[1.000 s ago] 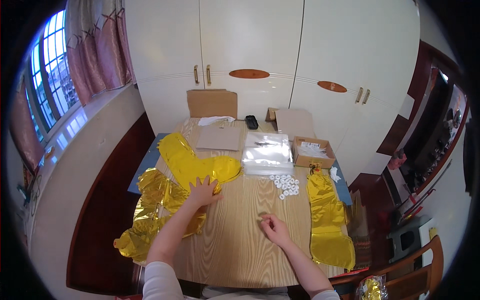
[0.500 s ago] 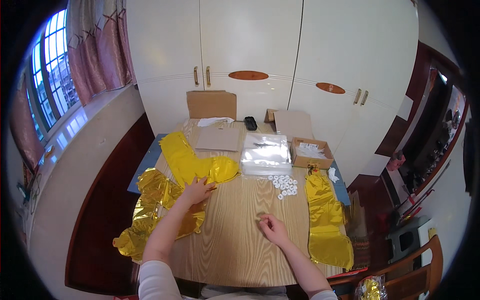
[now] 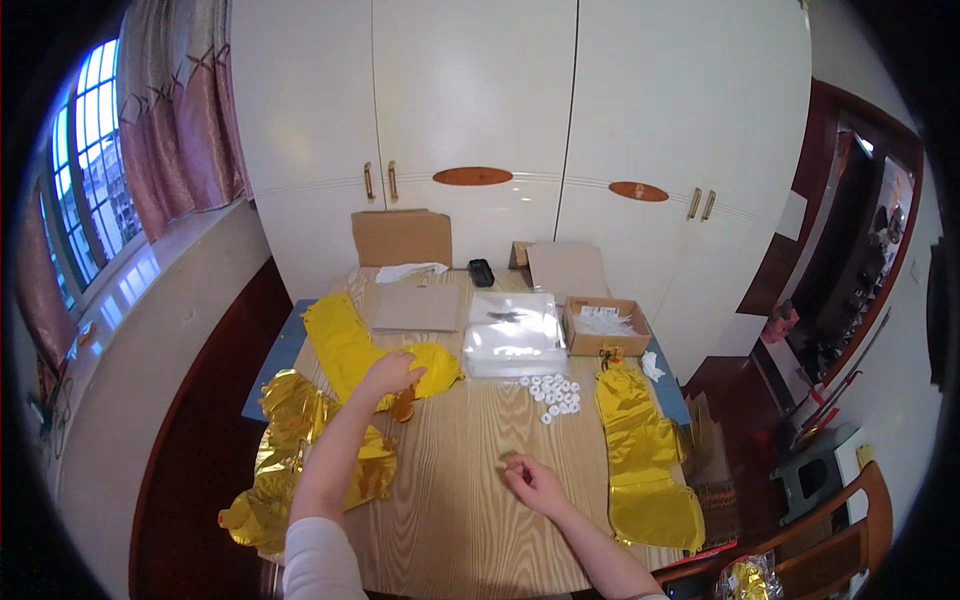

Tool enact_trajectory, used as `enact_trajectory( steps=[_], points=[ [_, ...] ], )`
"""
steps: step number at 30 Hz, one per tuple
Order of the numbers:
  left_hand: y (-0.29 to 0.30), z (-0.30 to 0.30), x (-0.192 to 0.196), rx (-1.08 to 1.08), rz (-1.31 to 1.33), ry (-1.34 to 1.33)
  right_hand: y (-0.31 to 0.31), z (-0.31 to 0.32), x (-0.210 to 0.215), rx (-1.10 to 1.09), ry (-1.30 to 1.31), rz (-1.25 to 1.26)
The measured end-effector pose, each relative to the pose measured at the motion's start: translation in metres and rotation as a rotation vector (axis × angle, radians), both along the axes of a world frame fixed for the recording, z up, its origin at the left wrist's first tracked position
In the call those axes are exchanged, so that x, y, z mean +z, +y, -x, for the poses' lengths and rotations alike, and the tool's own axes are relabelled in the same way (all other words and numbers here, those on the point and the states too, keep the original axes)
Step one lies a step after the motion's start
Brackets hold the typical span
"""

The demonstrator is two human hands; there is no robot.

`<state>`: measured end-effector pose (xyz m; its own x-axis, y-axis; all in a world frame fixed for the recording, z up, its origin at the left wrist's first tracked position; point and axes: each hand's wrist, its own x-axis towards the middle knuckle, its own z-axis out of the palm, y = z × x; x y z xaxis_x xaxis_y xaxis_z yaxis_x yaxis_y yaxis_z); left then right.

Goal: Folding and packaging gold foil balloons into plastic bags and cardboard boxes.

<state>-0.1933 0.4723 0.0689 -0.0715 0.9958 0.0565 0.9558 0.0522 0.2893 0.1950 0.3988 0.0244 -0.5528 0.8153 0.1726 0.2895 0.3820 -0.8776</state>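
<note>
My left hand (image 3: 388, 374) is over a flat yellow foil balloon (image 3: 335, 345), its fingers bent down. Under the fingertips hangs a darker gold flap of foil (image 3: 403, 405), which they seem to pinch. Nearer me, a crumpled shiny gold foil balloon (image 3: 285, 450) lies partly beneath my left forearm. My right hand (image 3: 534, 487) is above the bare wood in the middle of the table, fingers curled together. Something small and brownish shows at its fingertips, too small to name.
White rings (image 3: 550, 392) lie beside a stack of clear plastic bags (image 3: 515, 335). Behind them stands a cardboard box (image 3: 605, 342) of clear plastic pieces. Another gold foil balloon (image 3: 645, 460) spans the table's right side. A cardboard sheet (image 3: 415, 307) and a small black tray (image 3: 481, 272) sit farther back.
My left hand has gone from lying spread on the foil to bent fingers at a raised flap. My right hand stays curled. The whole view has shifted, with the table lower in it.
</note>
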Motion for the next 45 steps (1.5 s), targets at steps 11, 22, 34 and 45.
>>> enact_trajectory(
  steps=[11, 22, 34, 45],
  points=[
    [0.078, -0.016, -0.042, 0.202, -0.19, 0.059, 0.002, 0.0, 0.004, -0.003, 0.03, 0.016],
    [0.067, 0.014, -0.057, 0.088, -0.223, -0.085, 0.002, 0.005, 0.007, 0.033, 0.041, 0.013],
    [0.169, 0.126, -0.027, 0.523, -0.244, -0.152, 0.006, 0.005, 0.01, 0.064, -0.001, 0.022],
    [0.252, 0.154, -0.045, 0.379, -0.011, 0.156, 0.022, 0.01, 0.015, 0.14, 0.209, -0.249]
  ],
)
